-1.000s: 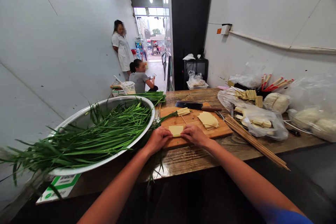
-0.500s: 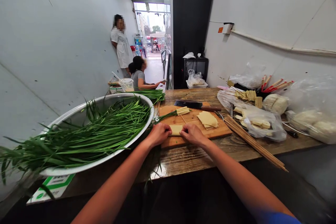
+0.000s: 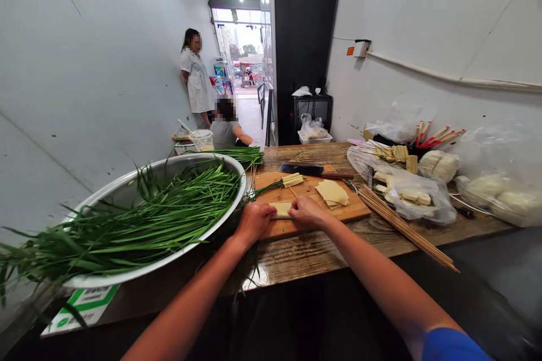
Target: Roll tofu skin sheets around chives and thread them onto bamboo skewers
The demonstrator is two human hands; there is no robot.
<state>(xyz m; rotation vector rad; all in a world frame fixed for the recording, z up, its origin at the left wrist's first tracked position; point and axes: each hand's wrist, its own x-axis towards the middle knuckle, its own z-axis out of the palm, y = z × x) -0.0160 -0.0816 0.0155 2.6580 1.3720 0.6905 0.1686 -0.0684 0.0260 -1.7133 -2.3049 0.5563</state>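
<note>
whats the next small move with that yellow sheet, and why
Probably a small forward roll of the yellow sheet: the left hand and right hand pinch its opposite ends over the cutting board, and pale rolls lie just beyond.

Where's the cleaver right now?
Head view, right of centre: the cleaver lies along the far edge of the cutting board, beyond the stack of yellow sheets.

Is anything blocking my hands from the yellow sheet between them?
Nothing visible: the left hand and right hand touch opposite ends of the yellow sheet on the cutting board. The pale rolls lie beyond it, not in between.
</note>
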